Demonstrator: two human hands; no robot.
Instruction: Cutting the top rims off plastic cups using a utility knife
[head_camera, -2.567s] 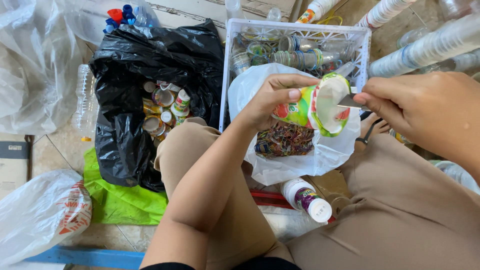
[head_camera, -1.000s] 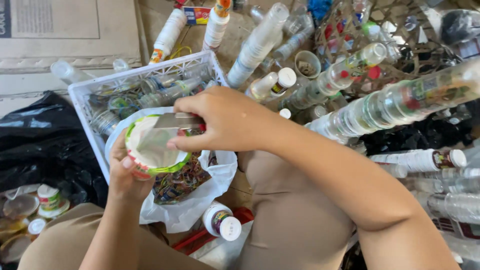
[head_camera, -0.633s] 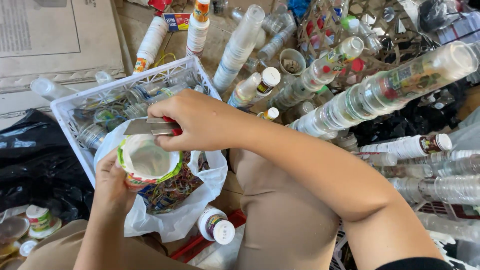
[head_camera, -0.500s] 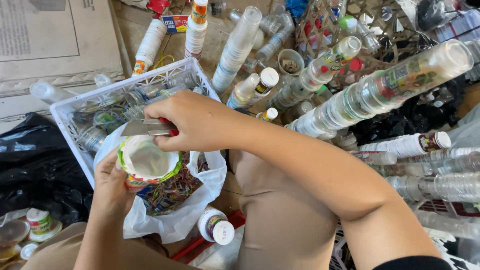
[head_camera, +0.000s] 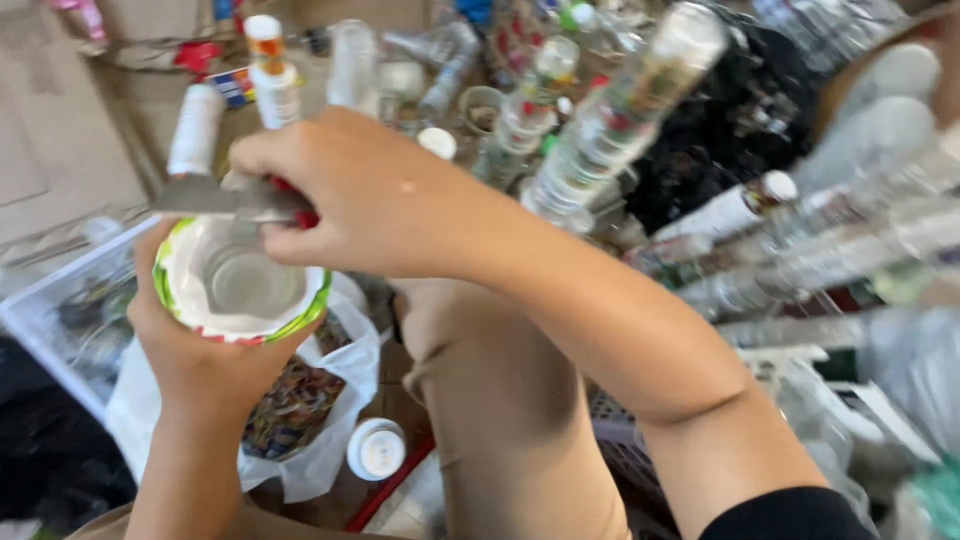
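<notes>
Here, the left hand (head_camera: 190, 350) cups a round plastic cup (head_camera: 240, 285) — right hand (head_camera: 350, 190) clenched on a flat metal blade (head_camera: 215, 197).

I see my left hand (head_camera: 205, 365) at the near left, wrapped under an open cup (head_camera: 240, 285). My right hand (head_camera: 345, 195) reaches across from the right, resting a knife blade (head_camera: 215, 197) on the cup's far rim. Below the cup lies an open plastic bag (head_camera: 330, 400), with a capped bottle (head_camera: 377, 450) just right of it. A crate (head_camera: 50, 320) sits behind, left. Bottles (head_camera: 620, 110) lie scattered far and right.
</notes>
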